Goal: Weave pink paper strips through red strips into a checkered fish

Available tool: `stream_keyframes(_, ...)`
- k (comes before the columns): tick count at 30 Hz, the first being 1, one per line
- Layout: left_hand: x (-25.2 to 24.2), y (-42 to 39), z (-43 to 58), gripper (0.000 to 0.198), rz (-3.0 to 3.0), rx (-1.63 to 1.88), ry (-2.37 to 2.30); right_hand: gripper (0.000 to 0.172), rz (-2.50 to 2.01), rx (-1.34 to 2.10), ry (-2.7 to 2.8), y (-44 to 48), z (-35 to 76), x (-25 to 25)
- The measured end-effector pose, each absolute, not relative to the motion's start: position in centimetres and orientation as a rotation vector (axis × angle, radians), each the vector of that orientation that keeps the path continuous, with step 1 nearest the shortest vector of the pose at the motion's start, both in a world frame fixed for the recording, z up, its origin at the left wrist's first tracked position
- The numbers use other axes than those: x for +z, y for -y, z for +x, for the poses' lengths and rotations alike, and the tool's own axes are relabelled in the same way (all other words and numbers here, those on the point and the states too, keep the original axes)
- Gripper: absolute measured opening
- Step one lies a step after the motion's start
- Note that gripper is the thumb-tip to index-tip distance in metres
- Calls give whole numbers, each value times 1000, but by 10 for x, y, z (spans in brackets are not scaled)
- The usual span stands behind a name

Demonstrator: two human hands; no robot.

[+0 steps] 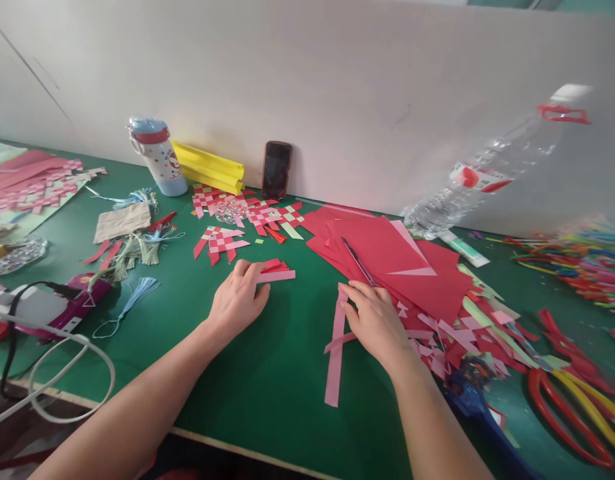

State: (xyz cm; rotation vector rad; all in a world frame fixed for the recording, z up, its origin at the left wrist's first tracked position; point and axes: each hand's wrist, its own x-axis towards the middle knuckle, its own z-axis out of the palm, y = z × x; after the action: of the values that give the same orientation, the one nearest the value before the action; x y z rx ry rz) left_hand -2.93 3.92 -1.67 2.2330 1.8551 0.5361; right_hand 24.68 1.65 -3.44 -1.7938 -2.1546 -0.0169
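My left hand (pixel 240 297) rests at the middle of the green table, its fingers curled over the near ends of a small bundle of red and pink paper strips (pixel 280 275). To its right, my right hand (pixel 375 320) has its fingertips at the top of a long pink paper strip (pixel 333 370), which lies toward the table's front edge. A shorter strip crosses under that one. Just above the right hand a pen (pixel 357 260) lies on red paper sheets (pixel 387 247). Woven red, pink and green paper pieces (pixel 220 241) are beyond the left hand.
A cartoon bottle (pixel 160 160), a yellow folded piece (pixel 207 167) and a phone (pixel 277 170) stand along the wall. A clear plastic bottle (pixel 482 177) leans at right. Scissors (pixel 567 413), paper scraps (pixel 452 340) and a blue-handled tool (pixel 482 420) lie front right; tassels (pixel 135 300) and cables (pixel 67 337) left.
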Motion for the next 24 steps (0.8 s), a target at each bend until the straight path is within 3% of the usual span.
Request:
stream_keyframes(8, -13, -25, -18, 28, 2086, 879, -1458, 22, -1699, 114, 2035, -19, 238, -29)
stream_keyframes(12, -17, -18, -9, 29, 1815, 821, -1132, 26, -1633, 212, 1862, -13, 223, -19)
stream_keyframes(18, -16, -12, -6, 55, 1512, 665, -813, 26, -1460, 622, 1417, 5, 194, -1)
stream_keyframes(24, -18, -11, -3, 42, 1349, 583, -768, 21, -1369, 703, 1371, 5, 188, -3)
